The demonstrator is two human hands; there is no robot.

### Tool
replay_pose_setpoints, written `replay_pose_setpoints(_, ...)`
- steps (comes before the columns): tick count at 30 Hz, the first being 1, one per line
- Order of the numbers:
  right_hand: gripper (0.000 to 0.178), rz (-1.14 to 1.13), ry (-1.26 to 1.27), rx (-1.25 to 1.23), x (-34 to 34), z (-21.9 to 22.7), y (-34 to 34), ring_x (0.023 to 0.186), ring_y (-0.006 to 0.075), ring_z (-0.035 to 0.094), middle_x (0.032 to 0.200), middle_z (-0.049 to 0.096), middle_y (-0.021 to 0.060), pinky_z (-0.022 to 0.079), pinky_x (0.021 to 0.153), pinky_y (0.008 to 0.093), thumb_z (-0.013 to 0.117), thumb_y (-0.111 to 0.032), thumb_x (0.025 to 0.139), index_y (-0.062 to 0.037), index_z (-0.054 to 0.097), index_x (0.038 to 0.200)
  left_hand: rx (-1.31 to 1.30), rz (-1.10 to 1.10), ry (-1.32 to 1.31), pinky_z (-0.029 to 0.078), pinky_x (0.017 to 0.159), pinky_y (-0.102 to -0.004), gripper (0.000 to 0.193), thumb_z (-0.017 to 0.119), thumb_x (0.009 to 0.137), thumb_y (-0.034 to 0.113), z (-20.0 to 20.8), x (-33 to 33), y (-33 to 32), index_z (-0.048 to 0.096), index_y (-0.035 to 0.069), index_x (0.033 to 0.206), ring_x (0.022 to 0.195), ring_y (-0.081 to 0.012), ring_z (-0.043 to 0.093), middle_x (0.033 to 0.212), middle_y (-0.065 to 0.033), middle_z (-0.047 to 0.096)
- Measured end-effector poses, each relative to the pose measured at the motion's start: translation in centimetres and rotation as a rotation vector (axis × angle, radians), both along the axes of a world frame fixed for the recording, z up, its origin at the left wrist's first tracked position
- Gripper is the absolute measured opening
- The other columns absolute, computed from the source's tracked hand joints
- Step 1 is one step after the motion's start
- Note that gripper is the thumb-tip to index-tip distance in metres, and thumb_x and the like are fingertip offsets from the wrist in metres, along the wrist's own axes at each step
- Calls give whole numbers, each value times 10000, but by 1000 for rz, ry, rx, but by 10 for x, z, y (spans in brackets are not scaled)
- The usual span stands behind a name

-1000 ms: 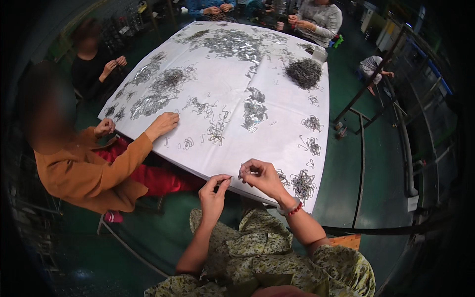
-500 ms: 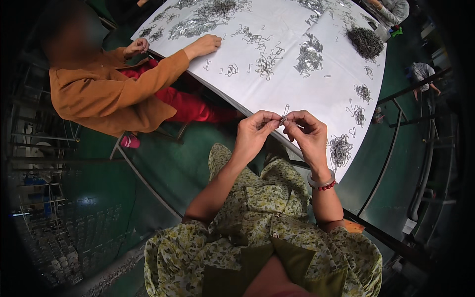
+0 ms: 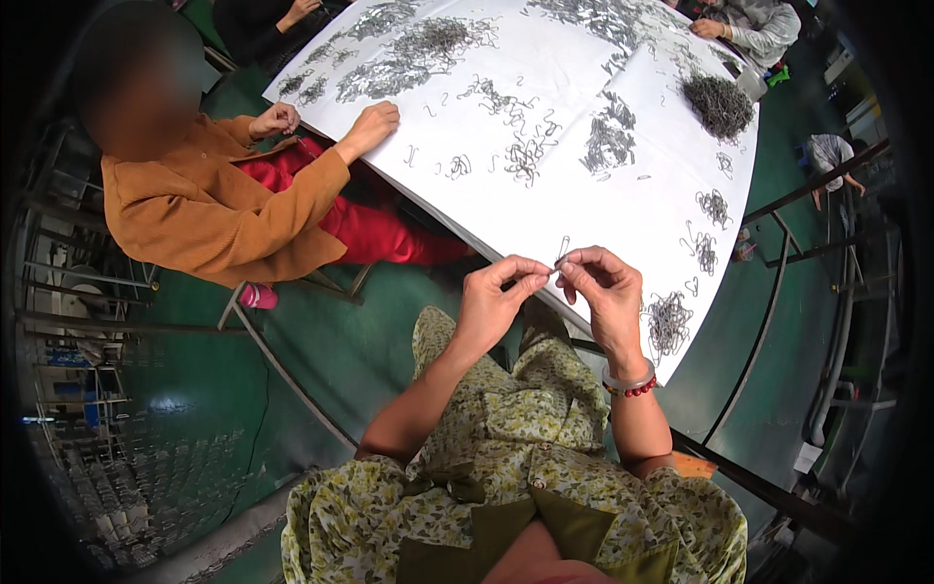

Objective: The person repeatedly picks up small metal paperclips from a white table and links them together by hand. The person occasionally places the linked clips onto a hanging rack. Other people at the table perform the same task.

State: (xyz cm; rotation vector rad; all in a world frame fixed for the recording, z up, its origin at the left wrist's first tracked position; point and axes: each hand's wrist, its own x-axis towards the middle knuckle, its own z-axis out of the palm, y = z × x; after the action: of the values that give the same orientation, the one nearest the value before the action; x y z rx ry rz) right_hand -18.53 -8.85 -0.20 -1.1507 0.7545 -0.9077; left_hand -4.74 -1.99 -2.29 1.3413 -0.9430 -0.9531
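At the near edge of the white-covered table (image 3: 623, 219), my left hand (image 3: 498, 304) and my right hand (image 3: 605, 292) meet with thumb and forefinger of each pinched. A thin, long metal wire loop (image 3: 564, 243) stands up from between the fingertips, mostly on the right hand's side. Its lower end is hidden by my fingers. Whatever the left fingertips pinch is too small to make out fully. Close by my right hand lies a tangled heap of wire hooks (image 3: 668, 324).
Small wire-hook piles (image 3: 713, 207) line the right edge, with a dense dark heap (image 3: 718, 107) farther back. Loose S-shaped hooks (image 3: 525, 161) and flat loops (image 3: 610, 136) lie mid-table. A co-worker in orange (image 3: 209, 200) sits at left; other people work at the far side.
The view has tilted slightly, so the table sits lower. The co-worker's hand has drawn back toward the table's left edge. My hands stay together at the wire loop, fingertips slightly shifted.
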Motion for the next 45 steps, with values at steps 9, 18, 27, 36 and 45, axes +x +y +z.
replay_pose_setpoints(9, 157, -20, -25, -2, 9, 7, 11, 675, 82, 583, 796, 636, 63, 478, 607, 196, 628, 38, 802, 59, 609, 956, -136, -11, 179, 472, 788, -257, 198, 578, 844, 2, -8, 20, -2, 577, -26, 1041, 886, -121, 575, 929, -77, 631)
replay_pose_setpoints(18, 172, -21, 107, -154, 6, -3, 12, 708, 29, 544, 791, 639, 11, 423, 611, 162, 644, 24, 780, -1, 652, 950, 217, 219, -1315, 459, 636, -417, 279, 608, 822, 260, -63, 107, -149, 676, -10, 798, 779, -342, 578, 796, -177, 620)
replay_pose_setpoints(27, 181, -5, 112, -189, 3, -10, 13, 692, 28, 572, 788, 660, 27, 412, 569, 160, 647, 13, 777, -6, 656, 956, 236, 183, -1217, 493, 656, -401, 149, 565, 829, 107, -80, 106, -159, 603, -31, 868, 806, -307, 594, 852, -175, 602)
replay_pose_setpoints(36, 160, -82, 115, -161, 8, -6, 16, 749, 72, 599, 815, 654, 42, 473, 654, 202, 641, -9, 792, 0, 658, 950, -60, -60, 130, 531, 667, -269, 135, 533, 887, 41, 24, 38, -37, 533, -65, 970, 762, -135, 589, 851, -85, 567)
replay_pose_setpoints(45, 140, -151, 110, -334, 11, -1, 26, 711, 103, 593, 794, 647, 65, 465, 631, 218, 646, 5, 773, 0, 670, 911, -262, -81, -104, 465, 755, -248, 90, 616, 832, 36, 31, 12, 4, 592, -18, 900, 822, -119, 560, 952, -70, 570)
